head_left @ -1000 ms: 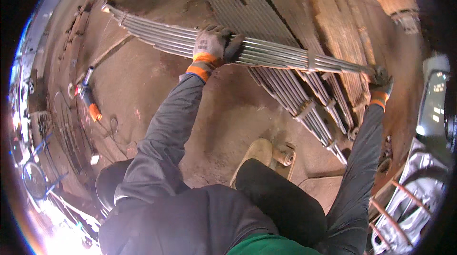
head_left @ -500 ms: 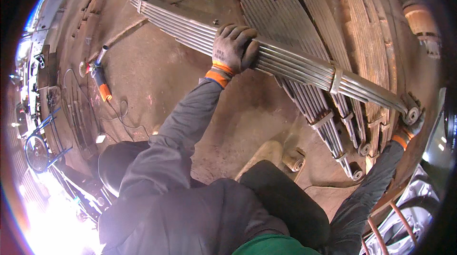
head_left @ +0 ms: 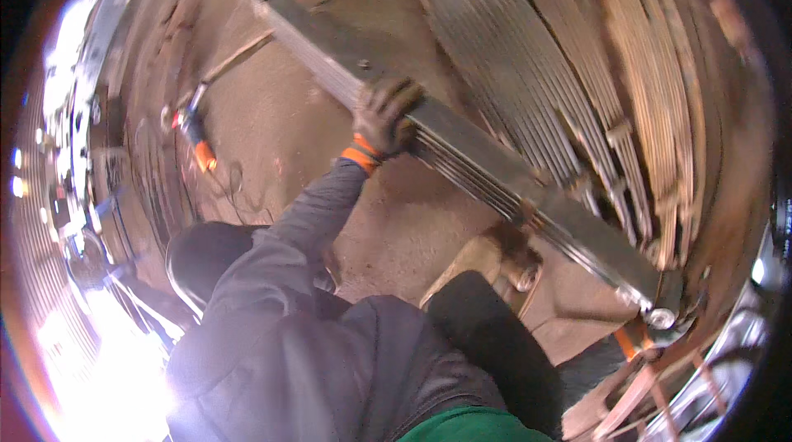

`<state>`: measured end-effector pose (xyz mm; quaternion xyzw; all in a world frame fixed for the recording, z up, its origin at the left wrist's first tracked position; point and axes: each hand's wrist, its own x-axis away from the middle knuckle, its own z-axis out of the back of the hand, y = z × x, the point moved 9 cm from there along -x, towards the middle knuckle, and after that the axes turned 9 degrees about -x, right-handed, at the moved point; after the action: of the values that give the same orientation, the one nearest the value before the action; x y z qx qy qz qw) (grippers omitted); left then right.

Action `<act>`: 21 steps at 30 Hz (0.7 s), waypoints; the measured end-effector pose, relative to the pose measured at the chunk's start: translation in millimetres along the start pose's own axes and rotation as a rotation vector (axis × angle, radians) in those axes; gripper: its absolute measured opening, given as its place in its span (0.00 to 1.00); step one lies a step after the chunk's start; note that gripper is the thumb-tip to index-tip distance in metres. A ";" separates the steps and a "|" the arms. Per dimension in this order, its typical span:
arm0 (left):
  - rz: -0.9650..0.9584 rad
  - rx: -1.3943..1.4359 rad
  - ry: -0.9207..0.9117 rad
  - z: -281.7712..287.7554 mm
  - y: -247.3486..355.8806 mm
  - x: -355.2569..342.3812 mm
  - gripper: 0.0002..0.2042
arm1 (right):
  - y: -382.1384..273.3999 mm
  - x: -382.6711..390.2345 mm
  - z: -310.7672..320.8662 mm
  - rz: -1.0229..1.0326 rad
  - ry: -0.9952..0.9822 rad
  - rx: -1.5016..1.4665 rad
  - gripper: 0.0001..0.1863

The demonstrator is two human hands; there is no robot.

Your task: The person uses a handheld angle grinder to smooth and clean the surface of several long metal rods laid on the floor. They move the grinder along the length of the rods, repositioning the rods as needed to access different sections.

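A long steel leaf spring (head_left: 470, 143) runs slantwise from the upper left to the lower right, its stacked leaves facing me. My left hand (head_left: 384, 116), in a dark glove with an orange cuff, is wrapped over its middle. At the lower right end, by the round eye (head_left: 660, 318), my right hand (head_left: 675, 333) grips the spring from beneath. Most of that glove is hidden behind the spring end, and motion blurs it. More leaf springs (head_left: 503, 62) lie side by side to the right of the held one.
An orange and black angle grinder (head_left: 198, 143) with a cord lies on the brown floor at left. Rusty leaf springs (head_left: 656, 87) lie at far right. Reddish bars (head_left: 635, 401) stand at lower right. Near my knee is a tan rounded object (head_left: 466, 264). Bright glare fills the lower left.
The leaf spring has turned more steeply; its right end has come down and toward me with my right hand. My left hand has shifted slightly left and down, still around the middle.
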<state>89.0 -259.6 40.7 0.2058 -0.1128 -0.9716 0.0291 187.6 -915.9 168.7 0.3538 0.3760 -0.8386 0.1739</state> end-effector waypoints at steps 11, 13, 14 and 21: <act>-0.239 0.062 -0.094 30.5 19.7 7.0 0.25 | -67.4 44.4 63.4 -0.491 0.226 -0.308 0.22; -0.360 0.063 -0.110 32.7 19.0 10.3 0.27 | -58.8 70.7 75.4 -0.595 0.374 -0.527 0.21; -0.418 0.062 -0.116 32.4 20.0 12.9 0.28 | -53.0 82.9 82.7 -0.673 0.457 -0.608 0.21; -0.451 0.018 -0.156 26.0 16.4 20.1 0.34 | -54.6 148.0 51.4 -1.058 0.680 -0.854 0.24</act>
<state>60.2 -272.3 59.7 0.1503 -0.0744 -0.9655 -0.1991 31.4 -922.6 113.2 0.2670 0.8204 -0.4367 -0.2550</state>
